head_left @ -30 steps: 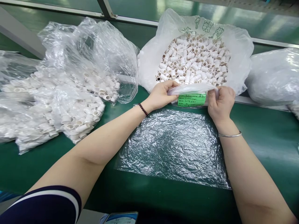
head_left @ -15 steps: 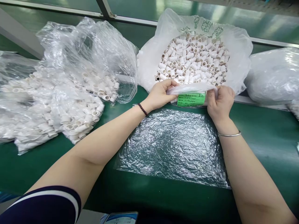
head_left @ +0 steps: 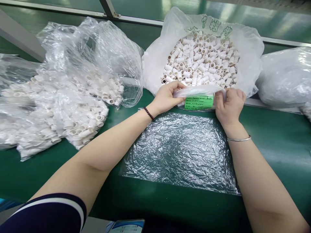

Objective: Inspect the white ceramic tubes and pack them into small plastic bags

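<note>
A white plastic bag (head_left: 250,61) stands wide at the back, full of short white pipe fittings (head_left: 201,61). My left hand (head_left: 168,97) pinches the left part of its folded front rim, thumb and fingers closed on the film. On the right part of the same rim, my right hand (head_left: 230,105) is closed too. Between the hands a green label (head_left: 199,102) with handwriting shows on the bag's front. Below them a clear flat plastic bag (head_left: 179,155) lies crinkled on the green table (head_left: 150,200).
Several clear bags of white fittings (head_left: 80,126) crowd the left side, their loose film (head_left: 94,48) standing up behind. Another filled plastic bag (head_left: 286,77) sits at the right. A metal rail (head_left: 138,21) runs along the back. A card (head_left: 126,226) shows at the bottom edge.
Almost nothing differs. Both hands keep their hold on the bag's front rim, and the view has shifted very slightly.
</note>
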A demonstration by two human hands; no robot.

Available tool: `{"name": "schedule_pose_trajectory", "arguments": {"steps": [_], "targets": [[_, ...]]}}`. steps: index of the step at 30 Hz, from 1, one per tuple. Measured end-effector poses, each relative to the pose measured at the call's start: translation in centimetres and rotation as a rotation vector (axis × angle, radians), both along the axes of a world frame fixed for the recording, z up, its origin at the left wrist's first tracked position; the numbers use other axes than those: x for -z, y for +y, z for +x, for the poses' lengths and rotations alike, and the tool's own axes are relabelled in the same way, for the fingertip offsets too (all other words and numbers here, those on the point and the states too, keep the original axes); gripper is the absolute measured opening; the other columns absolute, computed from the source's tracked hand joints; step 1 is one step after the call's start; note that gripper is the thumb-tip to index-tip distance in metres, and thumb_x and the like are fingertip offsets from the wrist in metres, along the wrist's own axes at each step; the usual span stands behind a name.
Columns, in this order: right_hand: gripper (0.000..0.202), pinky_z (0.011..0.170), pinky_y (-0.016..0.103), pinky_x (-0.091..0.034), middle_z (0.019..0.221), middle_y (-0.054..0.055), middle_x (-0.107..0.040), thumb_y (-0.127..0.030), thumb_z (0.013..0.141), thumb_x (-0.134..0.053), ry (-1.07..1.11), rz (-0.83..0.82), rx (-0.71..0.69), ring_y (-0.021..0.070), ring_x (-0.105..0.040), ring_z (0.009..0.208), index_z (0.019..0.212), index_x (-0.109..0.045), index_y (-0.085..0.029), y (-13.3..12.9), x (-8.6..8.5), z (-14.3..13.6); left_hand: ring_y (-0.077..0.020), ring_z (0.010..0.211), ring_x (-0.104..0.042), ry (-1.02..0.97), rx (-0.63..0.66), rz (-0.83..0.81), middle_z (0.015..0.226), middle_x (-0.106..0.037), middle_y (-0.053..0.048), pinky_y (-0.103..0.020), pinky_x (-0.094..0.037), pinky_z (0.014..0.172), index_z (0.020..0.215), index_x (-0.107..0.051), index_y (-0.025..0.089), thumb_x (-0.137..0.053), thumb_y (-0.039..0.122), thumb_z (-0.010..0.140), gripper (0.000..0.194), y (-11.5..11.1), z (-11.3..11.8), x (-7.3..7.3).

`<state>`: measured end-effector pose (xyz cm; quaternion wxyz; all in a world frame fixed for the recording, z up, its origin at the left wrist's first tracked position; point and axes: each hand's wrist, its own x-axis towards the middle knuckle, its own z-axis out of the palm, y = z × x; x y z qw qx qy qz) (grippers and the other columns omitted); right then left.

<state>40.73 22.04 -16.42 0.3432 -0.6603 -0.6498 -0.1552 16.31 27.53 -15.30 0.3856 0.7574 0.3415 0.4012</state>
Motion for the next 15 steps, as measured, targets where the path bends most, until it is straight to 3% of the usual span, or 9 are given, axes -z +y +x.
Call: {"name": "schedule_pose_trajectory", "arguments": {"steps": [15], "targets": [[0.039, 0.09, 0.047, -0.036, 0.068, 0.003, -0.048, -0.053, 0.093, -0.036, 0.004, -0.055, 0.016, 0.024, -0.05, 0.083, 0.067, -0.042, -0.024, 0.08, -0.16, -0.1, -0.0177, 0.095, -0.063, 0.045, -0.019, 0.029, 0.098, -0.068, -0.001, -0.033, -0.05, 0.086, 0.094, -0.058, 0.021, -0.065, 0.023, 0.071, 0.024, -0.17, 0.03, -0.04]]}}
